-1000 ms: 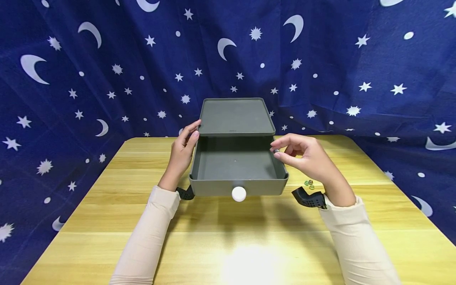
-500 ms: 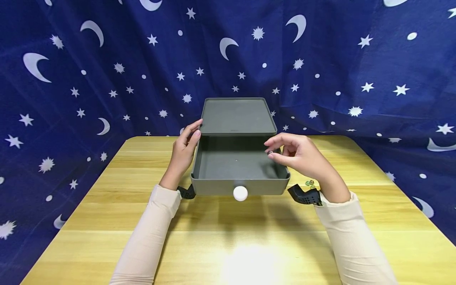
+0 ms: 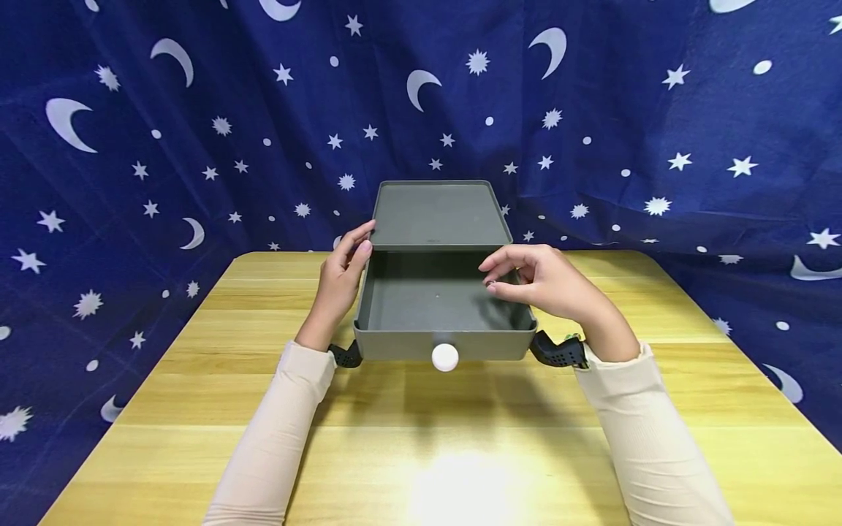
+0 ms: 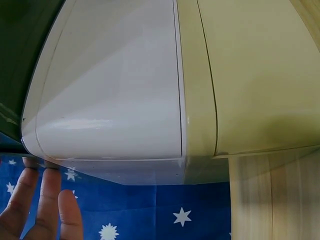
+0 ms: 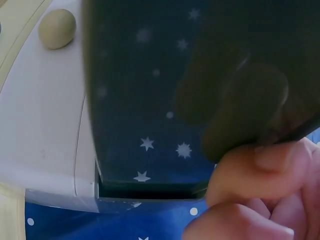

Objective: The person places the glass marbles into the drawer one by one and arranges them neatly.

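Right hand held narrow grip on small dark marble, over right side of open gray drawer. Left hand, fingers extended, touched box. Marble looked light, hard, slippery; fingertip pinch round middle suited.

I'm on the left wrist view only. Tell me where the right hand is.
Observer: In the head view, the right hand has its fingertips over the right side of the open drawer.
Operator: Report whether it holds anything.
Observer: It pinches a small dark thing, too small and covered for me to name.
Operator: Describe what's on the front of that drawer.
Observer: A round white knob sits midway along it.
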The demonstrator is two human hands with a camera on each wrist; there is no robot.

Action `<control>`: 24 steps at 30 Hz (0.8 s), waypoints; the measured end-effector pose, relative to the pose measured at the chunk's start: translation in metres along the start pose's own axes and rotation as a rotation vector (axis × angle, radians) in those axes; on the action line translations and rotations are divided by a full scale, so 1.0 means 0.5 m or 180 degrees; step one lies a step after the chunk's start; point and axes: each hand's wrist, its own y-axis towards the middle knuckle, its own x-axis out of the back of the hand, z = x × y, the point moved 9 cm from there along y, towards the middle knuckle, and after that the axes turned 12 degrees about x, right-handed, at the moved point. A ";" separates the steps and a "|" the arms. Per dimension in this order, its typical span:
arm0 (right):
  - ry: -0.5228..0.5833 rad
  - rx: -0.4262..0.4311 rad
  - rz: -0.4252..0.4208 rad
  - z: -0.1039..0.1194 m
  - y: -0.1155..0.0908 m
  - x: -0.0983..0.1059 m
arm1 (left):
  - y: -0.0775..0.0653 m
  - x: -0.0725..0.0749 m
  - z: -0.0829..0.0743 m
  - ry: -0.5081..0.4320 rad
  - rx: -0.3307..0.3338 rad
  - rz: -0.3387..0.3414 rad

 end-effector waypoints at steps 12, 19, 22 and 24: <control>-0.0044 0.0042 -0.0104 -0.001 -0.002 0.004 | -0.001 -0.001 0.000 0.0006 0.0000 0.0010; 0.0059 0.0146 -0.0194 0.001 -0.006 0.005 | -0.001 0.000 -0.002 0.0004 -0.0024 -0.0002; 0.0074 0.0203 -0.0243 0.003 -0.009 0.006 | -0.001 -0.001 -0.002 0.0007 -0.0026 -0.0001; 0.0052 0.0226 -0.0289 0.005 -0.012 0.008 | -0.001 -0.001 -0.002 0.0007 -0.0023 0.0000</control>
